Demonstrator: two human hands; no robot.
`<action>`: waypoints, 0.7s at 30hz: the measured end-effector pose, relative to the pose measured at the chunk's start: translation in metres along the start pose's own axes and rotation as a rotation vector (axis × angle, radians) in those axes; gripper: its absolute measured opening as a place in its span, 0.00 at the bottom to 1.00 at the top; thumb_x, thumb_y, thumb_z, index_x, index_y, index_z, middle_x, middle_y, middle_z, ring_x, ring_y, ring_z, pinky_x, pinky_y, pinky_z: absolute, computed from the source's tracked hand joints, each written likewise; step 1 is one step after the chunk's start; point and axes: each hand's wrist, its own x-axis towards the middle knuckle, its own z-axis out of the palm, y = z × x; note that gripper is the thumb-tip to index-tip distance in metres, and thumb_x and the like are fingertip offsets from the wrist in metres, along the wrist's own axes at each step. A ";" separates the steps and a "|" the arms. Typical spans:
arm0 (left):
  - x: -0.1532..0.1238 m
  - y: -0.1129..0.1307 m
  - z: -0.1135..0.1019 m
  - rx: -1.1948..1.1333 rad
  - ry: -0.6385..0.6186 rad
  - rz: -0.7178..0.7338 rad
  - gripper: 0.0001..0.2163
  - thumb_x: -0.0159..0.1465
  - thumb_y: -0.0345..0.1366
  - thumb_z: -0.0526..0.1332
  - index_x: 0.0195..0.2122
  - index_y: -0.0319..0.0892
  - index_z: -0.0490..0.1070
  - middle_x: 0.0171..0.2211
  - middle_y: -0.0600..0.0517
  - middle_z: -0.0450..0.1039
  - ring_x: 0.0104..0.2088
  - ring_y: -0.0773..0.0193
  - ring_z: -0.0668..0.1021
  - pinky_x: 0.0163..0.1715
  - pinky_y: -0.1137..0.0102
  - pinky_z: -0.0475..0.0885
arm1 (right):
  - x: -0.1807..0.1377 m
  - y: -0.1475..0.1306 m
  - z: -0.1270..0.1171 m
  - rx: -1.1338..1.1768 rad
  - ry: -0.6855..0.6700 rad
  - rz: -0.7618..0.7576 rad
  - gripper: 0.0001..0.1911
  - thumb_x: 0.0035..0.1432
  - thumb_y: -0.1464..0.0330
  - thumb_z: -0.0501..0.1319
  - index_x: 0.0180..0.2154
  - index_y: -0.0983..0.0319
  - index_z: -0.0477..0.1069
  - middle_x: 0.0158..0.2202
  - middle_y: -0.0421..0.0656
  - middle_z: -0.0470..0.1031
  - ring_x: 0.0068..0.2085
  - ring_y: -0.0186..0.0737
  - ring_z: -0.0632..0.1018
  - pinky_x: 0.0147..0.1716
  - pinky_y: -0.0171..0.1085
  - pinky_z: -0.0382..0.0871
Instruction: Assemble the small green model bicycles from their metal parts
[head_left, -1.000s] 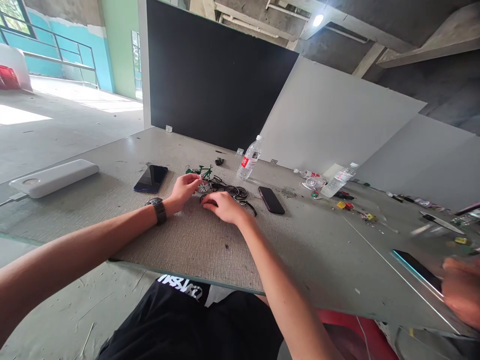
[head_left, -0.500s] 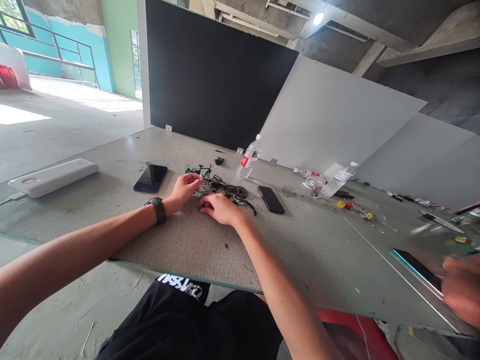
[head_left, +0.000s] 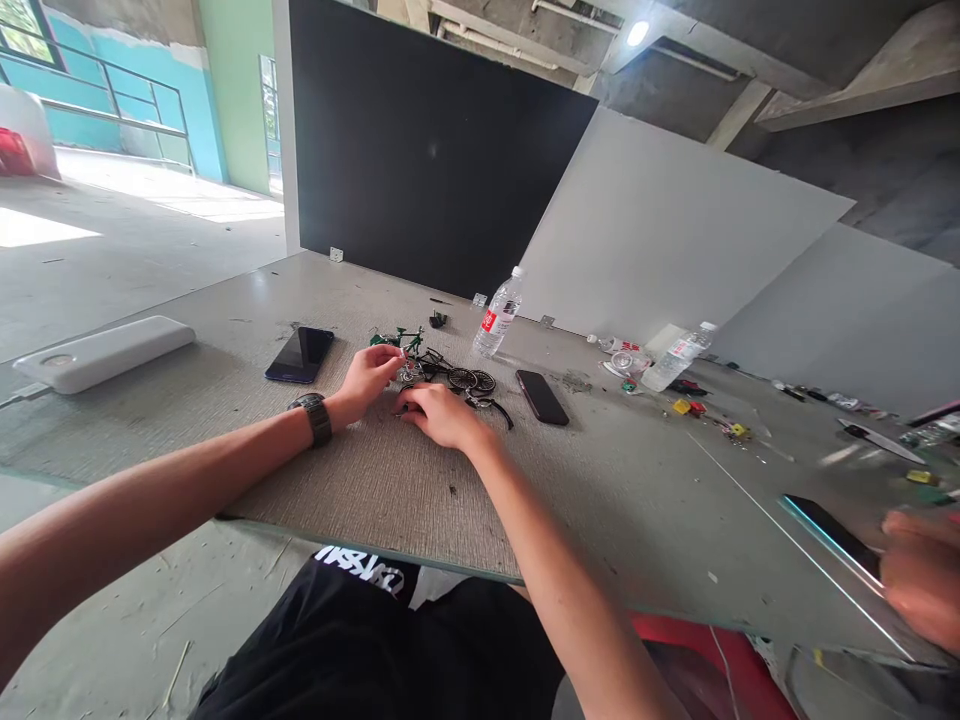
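Note:
My left hand [head_left: 371, 370], with a dark wristwatch [head_left: 319, 420] on its wrist, is closed in a pinch beside the miniature bicycle parts. Something small and pale shows at its fingertips, too small to name. Just nearer to me, my right hand [head_left: 435, 412] is low over the table, fingers bent together around a tiny dark piece I cannot identify. Behind the hands lies a green miniature bicycle frame [head_left: 410, 340]. Small black spoked wheels [head_left: 471, 381] and a curved black strip [head_left: 501, 410] lie to the right of them.
Phones lie left [head_left: 300, 355] and right [head_left: 541, 397] of the parts. A water bottle [head_left: 499, 315] stands behind; another bottle [head_left: 681, 358] is farther right. A white power bank [head_left: 105, 353] is far left. At right, another person's blurred hand [head_left: 922, 580] is by a phone [head_left: 832, 540].
The fingers of my right hand have shifted slightly, and a dark piece shows more plainly at their tips. My left hand stays nearly still.

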 end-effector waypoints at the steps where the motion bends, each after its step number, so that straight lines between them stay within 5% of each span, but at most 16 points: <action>1: 0.000 0.000 0.000 -0.004 0.003 -0.004 0.05 0.59 0.35 0.65 0.34 0.40 0.74 0.32 0.50 0.77 0.27 0.69 0.73 0.28 0.73 0.70 | 0.000 0.001 0.001 0.007 0.003 -0.005 0.11 0.64 0.76 0.64 0.45 0.59 0.81 0.47 0.45 0.82 0.44 0.39 0.81 0.45 0.36 0.69; 21: 0.001 -0.003 0.000 -0.017 -0.034 0.036 0.04 0.61 0.35 0.64 0.33 0.40 0.74 0.30 0.51 0.76 0.26 0.69 0.74 0.27 0.74 0.68 | 0.003 0.005 0.001 0.109 -0.014 -0.009 0.10 0.61 0.77 0.67 0.42 0.60 0.83 0.43 0.45 0.85 0.43 0.39 0.82 0.47 0.36 0.72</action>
